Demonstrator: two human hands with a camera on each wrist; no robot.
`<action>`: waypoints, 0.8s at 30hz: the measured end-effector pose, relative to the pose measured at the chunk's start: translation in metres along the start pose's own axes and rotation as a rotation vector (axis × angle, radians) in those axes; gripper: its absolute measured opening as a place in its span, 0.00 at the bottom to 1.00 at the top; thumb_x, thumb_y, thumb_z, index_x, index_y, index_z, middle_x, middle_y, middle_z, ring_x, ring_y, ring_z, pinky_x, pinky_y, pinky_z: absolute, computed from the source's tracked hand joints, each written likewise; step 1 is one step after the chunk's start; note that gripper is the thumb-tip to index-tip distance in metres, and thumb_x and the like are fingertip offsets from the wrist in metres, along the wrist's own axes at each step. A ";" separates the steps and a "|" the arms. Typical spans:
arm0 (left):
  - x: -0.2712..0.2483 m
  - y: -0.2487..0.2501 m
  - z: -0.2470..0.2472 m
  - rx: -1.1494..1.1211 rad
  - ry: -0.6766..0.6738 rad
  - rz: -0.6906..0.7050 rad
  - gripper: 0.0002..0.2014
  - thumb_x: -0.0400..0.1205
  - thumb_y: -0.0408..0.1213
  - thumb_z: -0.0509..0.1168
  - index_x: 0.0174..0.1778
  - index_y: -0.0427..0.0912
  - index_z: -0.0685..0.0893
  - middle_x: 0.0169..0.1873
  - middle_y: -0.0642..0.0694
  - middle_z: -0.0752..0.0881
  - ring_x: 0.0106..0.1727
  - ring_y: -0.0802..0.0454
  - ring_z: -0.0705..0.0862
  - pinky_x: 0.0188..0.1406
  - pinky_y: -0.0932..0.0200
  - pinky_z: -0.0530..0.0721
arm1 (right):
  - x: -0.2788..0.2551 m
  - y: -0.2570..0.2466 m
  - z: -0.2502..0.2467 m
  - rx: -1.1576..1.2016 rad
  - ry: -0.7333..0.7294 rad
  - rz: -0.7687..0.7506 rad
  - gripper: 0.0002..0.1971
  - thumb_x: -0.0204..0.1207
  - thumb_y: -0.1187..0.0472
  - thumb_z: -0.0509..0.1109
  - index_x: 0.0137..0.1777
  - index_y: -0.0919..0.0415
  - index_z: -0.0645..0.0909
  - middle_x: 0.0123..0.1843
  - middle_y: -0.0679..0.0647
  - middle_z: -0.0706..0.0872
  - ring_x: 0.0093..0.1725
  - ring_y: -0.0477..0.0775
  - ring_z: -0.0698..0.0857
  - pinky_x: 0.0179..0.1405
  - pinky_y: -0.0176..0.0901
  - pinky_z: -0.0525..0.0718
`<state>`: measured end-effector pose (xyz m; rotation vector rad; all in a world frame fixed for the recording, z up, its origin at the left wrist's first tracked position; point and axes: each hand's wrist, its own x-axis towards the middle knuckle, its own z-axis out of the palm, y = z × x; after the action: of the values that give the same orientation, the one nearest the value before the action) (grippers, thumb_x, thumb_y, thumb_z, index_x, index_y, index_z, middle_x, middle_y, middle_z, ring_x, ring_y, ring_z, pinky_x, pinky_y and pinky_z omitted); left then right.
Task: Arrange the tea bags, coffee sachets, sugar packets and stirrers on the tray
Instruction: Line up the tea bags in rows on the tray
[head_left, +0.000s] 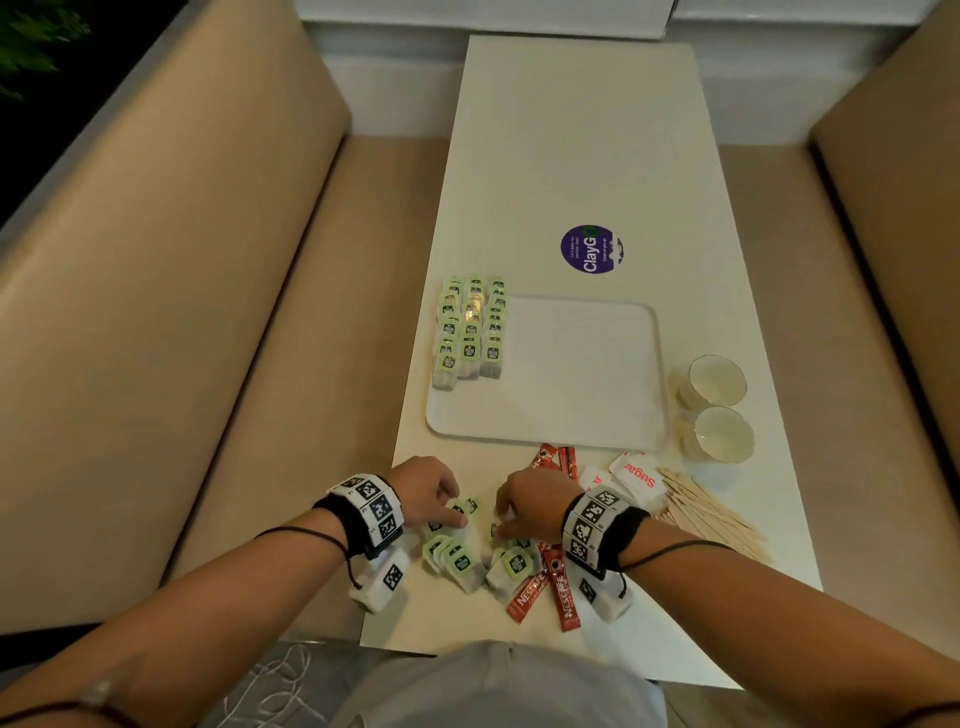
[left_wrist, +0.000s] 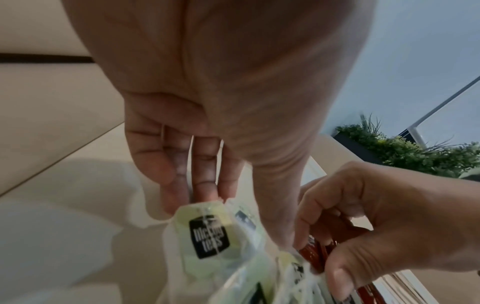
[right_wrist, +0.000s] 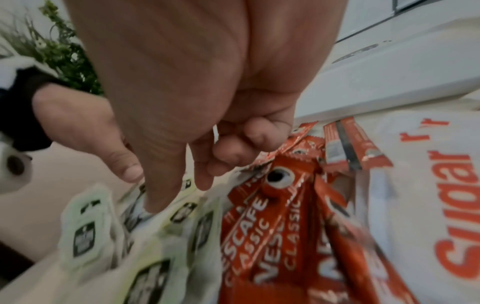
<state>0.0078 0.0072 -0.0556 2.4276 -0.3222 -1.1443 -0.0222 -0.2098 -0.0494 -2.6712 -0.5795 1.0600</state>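
Note:
A white tray (head_left: 582, 395) lies mid-table, with three rows of green-tagged tea bags (head_left: 470, 327) along its left side. Loose tea bags (head_left: 462, 558) lie heaped at the near edge of the table. My left hand (head_left: 453, 512) pinches a few of them by the tags (left_wrist: 207, 236) between thumb and fingers (left_wrist: 205, 174). My right hand (head_left: 501, 526) pinches a tea bag (right_wrist: 182, 211) in the same heap with thumb and forefinger, its other fingers curled. Red coffee sachets (head_left: 550, 587) lie under my right wrist, sugar packets (head_left: 636, 475) and wooden stirrers (head_left: 711, 514) further right.
Two white cups (head_left: 717, 382) (head_left: 724, 434) stand right of the tray. More red sachets (head_left: 553, 460) lie at the tray's near edge. A purple round sticker (head_left: 592, 249) marks the table beyond. Beige bench seats (head_left: 208, 364) flank both sides.

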 end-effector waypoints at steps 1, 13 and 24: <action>-0.001 0.001 0.001 0.018 0.007 -0.006 0.25 0.69 0.56 0.82 0.55 0.45 0.89 0.38 0.54 0.88 0.38 0.57 0.85 0.43 0.60 0.84 | 0.000 -0.002 0.002 -0.018 -0.005 0.003 0.20 0.75 0.38 0.75 0.60 0.49 0.88 0.53 0.47 0.90 0.53 0.54 0.87 0.54 0.48 0.86; 0.002 0.010 0.020 0.250 0.052 -0.039 0.22 0.71 0.53 0.81 0.53 0.42 0.89 0.46 0.49 0.88 0.49 0.48 0.87 0.47 0.56 0.84 | -0.004 -0.011 0.022 -0.125 0.035 -0.048 0.24 0.75 0.40 0.76 0.61 0.57 0.85 0.52 0.52 0.82 0.46 0.58 0.85 0.44 0.49 0.85; 0.002 0.004 0.010 0.014 0.062 -0.044 0.22 0.74 0.46 0.79 0.26 0.46 0.72 0.24 0.50 0.73 0.26 0.52 0.70 0.28 0.59 0.69 | -0.006 -0.009 0.025 -0.060 0.057 -0.039 0.20 0.79 0.46 0.75 0.63 0.58 0.83 0.57 0.54 0.82 0.51 0.59 0.85 0.49 0.52 0.86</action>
<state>0.0012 -0.0001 -0.0608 2.4878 -0.2588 -1.0863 -0.0461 -0.2026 -0.0612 -2.7203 -0.6596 0.9674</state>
